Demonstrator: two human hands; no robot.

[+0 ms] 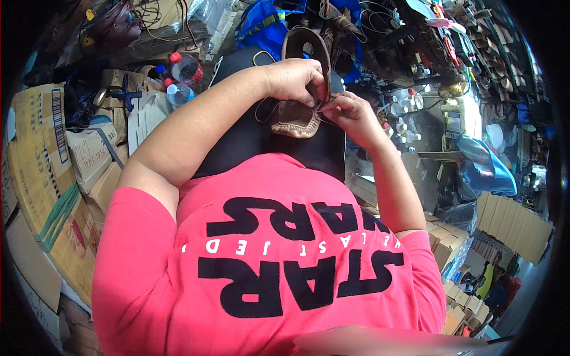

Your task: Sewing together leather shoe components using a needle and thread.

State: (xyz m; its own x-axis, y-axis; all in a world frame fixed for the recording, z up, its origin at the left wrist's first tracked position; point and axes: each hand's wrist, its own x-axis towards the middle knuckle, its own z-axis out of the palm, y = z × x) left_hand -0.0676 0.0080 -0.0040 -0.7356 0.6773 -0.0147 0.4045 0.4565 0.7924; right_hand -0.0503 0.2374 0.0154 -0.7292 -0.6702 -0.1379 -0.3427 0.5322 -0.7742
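A brown leather moccasin-style shoe (293,116) lies over my dark-clothed lap, its gathered toe toward me and its opening away from me. My left hand (298,81) is closed over the middle of the shoe, thumb and fingers gripping its upper. At the shoe's right edge, my right hand (354,117) pinches what looks like a thin thread close to the seam. A loop of dark thread (259,111) hangs out to the left of the shoe. Whether a needle is between the right fingertips is too small to tell.
Plastic bottles (185,70) with red and blue caps stand left of my legs, near cardboard boxes (89,148). A blue bag (261,26) lies beyond my knees. Small bottles (407,127), a blue plastic piece (487,166) and crowded tools fill the right side.
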